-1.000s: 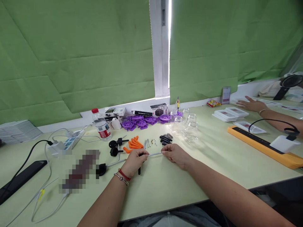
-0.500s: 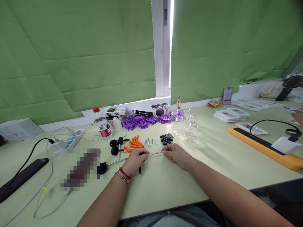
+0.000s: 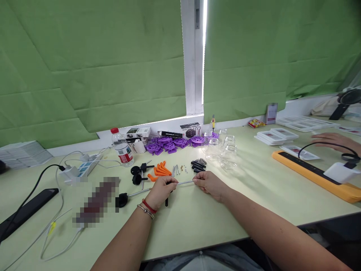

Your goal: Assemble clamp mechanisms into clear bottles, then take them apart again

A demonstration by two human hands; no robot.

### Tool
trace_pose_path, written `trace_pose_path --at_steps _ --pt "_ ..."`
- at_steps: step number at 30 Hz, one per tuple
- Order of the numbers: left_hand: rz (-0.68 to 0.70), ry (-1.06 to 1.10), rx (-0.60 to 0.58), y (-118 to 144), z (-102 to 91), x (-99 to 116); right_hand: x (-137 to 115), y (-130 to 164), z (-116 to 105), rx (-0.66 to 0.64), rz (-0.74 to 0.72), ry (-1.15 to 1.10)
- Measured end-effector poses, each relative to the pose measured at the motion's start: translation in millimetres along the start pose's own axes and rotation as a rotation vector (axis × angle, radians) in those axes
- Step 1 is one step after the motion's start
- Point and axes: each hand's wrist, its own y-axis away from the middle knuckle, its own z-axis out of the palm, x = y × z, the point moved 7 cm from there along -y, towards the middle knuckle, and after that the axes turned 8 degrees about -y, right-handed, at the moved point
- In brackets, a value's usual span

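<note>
My left hand [image 3: 164, 191] is closed around a thin metal rod [image 3: 184, 182] and a black piece on it, mostly hidden by the fingers. A black stub [image 3: 166, 202] hangs below that hand. To the left the rod appears to run on to a black round knob [image 3: 122, 200] near the table. My right hand [image 3: 210, 183] pinches the rod's right end between thumb and finger. Just beyond my hands lie orange levers [image 3: 161, 170], several metal pins [image 3: 176, 170], black tubes [image 3: 199, 165] and two black knob-and-stem parts [image 3: 137, 179].
Purple plastic wheels [image 3: 169, 145] and clear cups [image 3: 228, 154] stand along the back. At left are a red-capped bottle [image 3: 122, 148], a power strip [image 3: 86, 167] and cables. An orange-black bar [image 3: 313, 175] lies right, near another person's hand [image 3: 335, 140].
My two hands and the rod stay almost where they were. At the right, the other person's hand has reached farther in over the table.
</note>
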Motion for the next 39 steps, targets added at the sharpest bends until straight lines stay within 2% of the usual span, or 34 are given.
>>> trace_pose_path --at_steps 7,22,33,39 --pt "-0.005 0.005 -0.005 -0.7 1.1 0.7 -0.5 0.9 2.4 -0.013 -0.012 0.04" --pt "-0.007 0.012 -0.009 2.7 1.6 4.6 8.0 -7.0 2.8 -0.028 -0.15 0.232" --pt "0.004 0.033 -0.009 1.3 2.6 3.5 3.2 -5.2 0.8 0.039 -0.17 0.269" --pt "-0.008 0.026 -0.008 2.3 3.0 3.6 6.3 -7.6 2.0 0.01 -0.162 0.279"
